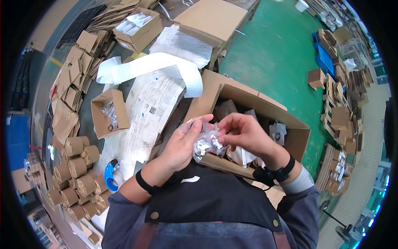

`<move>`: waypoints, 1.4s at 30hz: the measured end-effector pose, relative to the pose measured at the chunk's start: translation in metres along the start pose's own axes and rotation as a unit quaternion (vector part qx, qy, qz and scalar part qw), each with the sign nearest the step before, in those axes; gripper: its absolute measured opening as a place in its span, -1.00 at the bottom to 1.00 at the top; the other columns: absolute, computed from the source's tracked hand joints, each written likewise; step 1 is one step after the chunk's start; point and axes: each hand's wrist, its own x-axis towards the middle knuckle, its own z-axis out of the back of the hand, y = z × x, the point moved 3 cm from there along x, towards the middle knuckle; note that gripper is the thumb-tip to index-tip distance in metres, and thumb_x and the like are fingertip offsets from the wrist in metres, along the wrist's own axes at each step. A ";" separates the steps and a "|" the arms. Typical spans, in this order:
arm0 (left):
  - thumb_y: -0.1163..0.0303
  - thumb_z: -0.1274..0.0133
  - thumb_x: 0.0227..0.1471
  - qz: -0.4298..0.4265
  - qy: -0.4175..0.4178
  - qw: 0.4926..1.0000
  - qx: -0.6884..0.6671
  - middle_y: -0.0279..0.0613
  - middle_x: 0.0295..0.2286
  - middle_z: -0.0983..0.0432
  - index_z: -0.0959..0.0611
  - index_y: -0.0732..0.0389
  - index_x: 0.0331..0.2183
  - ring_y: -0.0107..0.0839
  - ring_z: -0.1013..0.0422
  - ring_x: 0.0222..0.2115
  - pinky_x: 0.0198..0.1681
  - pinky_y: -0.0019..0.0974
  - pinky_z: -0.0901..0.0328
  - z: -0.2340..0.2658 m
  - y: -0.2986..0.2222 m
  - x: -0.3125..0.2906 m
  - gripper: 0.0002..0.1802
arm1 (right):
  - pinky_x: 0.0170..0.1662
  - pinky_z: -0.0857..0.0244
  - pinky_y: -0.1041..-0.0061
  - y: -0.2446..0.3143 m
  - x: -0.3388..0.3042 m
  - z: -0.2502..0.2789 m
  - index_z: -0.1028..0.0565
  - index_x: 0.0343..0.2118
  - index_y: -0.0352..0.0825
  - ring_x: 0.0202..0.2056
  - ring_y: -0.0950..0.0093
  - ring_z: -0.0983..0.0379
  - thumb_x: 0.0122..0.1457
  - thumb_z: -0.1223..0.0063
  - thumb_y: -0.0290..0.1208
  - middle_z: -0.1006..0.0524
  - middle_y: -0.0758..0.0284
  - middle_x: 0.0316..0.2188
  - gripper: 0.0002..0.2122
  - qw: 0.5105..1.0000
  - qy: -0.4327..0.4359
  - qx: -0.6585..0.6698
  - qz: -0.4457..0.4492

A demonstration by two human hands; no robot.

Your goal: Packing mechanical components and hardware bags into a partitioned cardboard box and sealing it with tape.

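A clear plastic bag [202, 146] with shiny metal parts inside is held up between my two hands. My left hand [181, 145] grips its left side, the thumb lying along the plastic. My right hand [245, 133] pinches the bag's right part between thumb and fingertips. What exactly the metal parts are, I cannot make out. Right below and beyond my hands stands an open cardboard box [296, 145] holding several bags and wrapped pieces; my hands and forearms hide part of it.
On the table at left are a small carton [99, 118] with bagged parts, a white strip roll [153, 62], a blue tape dispenser [110, 176] and stacked brown paper rolls [86, 186]. Flattened cardboard [72, 79] is piled beyond. A closed carton [211, 18] sits at the far edge.
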 end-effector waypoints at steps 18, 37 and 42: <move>0.39 0.05 0.18 0.077 -0.066 0.980 0.172 0.01 -0.12 -0.47 -0.26 0.32 0.15 -0.31 -0.49 -0.21 -0.26 -0.29 -0.46 0.029 -0.015 -0.022 -0.46 | -0.54 -0.27 0.71 -0.023 0.029 0.010 -0.57 -0.38 -0.40 -0.55 0.72 -0.42 0.05 -0.25 -0.44 -0.53 0.46 -0.58 -0.86 0.995 0.017 -0.087 -0.034; 0.05 0.24 0.26 -0.178 -0.282 0.910 0.247 -0.29 -0.17 -0.44 -0.48 0.25 -0.01 -0.49 -0.34 -0.18 -0.20 -0.43 -0.23 0.150 -0.104 -0.013 -0.50 | -0.38 -0.41 0.42 -0.112 -0.019 0.085 -0.55 -0.39 -0.33 -0.48 0.34 -0.54 -0.21 -0.33 -0.43 -0.59 0.23 -0.51 -0.73 0.860 0.035 -0.500 -0.094; 0.18 -0.02 0.08 -0.175 -0.497 0.544 0.653 0.00 -0.43 -0.57 -0.64 0.21 -0.33 -0.17 -0.51 -0.36 -0.25 -0.16 -0.37 0.327 -0.153 -0.052 -0.71 | -0.25 -0.43 0.23 -0.085 -0.035 0.058 -0.39 -0.15 -0.26 -0.29 0.17 -0.52 -0.16 -0.33 -0.23 -0.56 0.17 -0.37 -0.50 0.681 -0.031 -0.714 -0.159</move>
